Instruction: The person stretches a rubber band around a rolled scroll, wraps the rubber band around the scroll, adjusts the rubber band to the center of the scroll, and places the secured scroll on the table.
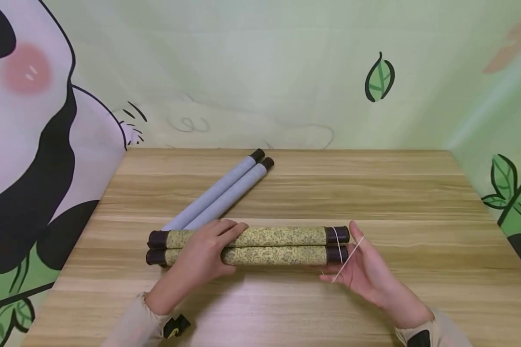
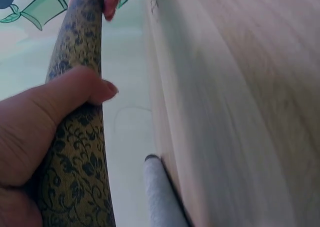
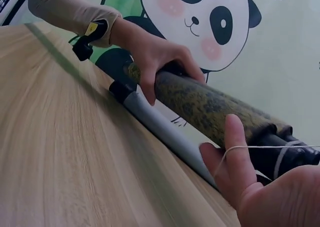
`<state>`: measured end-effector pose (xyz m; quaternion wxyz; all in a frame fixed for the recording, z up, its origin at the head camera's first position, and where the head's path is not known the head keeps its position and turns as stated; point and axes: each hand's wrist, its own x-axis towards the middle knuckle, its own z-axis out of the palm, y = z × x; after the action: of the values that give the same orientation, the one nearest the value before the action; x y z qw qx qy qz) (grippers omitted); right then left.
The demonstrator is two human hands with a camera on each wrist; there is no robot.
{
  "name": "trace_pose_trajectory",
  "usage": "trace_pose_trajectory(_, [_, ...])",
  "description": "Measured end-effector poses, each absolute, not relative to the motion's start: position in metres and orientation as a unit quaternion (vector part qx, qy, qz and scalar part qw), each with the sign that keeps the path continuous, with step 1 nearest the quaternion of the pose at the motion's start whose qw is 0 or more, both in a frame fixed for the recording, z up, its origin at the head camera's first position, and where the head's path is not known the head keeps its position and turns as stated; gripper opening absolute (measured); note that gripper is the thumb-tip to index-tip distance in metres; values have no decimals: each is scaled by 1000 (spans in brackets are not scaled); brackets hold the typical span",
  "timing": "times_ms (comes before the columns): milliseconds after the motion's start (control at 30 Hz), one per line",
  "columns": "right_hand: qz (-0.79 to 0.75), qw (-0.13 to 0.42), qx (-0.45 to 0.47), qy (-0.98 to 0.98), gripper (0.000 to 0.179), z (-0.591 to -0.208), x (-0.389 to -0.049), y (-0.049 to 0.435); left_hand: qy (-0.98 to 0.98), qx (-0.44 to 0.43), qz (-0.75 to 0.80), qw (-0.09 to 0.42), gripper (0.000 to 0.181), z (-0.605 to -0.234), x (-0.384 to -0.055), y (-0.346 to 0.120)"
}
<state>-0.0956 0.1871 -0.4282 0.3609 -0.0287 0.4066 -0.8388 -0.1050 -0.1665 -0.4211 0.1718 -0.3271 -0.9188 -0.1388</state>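
Note:
A double-rolled scroll (image 1: 282,236) in yellow floral cloth, with dark end caps, lies crosswise in the head view, raised above the tabletop. My left hand (image 1: 201,248) grips it left of its middle, thumb on the near side and fingers over the top. Around the right end caps runs a thin white elastic band (image 3: 275,147). My right hand (image 1: 369,272) stretches part of this band across its spread thumb and fingers, just beside the caps. Some of its fingers are hidden beneath the scroll's right end in the head view.
Behind the yellow scroll, a second scroll (image 1: 226,195) with two pale blue-grey rolls and black caps lies slantwise on the wooden table (image 1: 373,188). Its lower end is hidden behind the yellow one. A panda-printed backdrop (image 1: 252,72) stands along the table's far edge.

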Motion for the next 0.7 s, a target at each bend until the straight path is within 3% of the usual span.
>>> trace_pose_trajectory(167, [-815, 382, -20, 436, 56, -429, -97, 189, -900, -377, -118, 184, 92, -419, -109, -171])
trace_pose_trajectory(400, [-757, 421, -26, 499, 26, -429, -99, 189, -887, -412, -89, 187, 94, -419, -109, -172])
trace_pose_trajectory(700, [-689, 449, -54, 566, 30, -429, -110, 198, -881, -425, -104, 181, 92, -418, -109, -172])
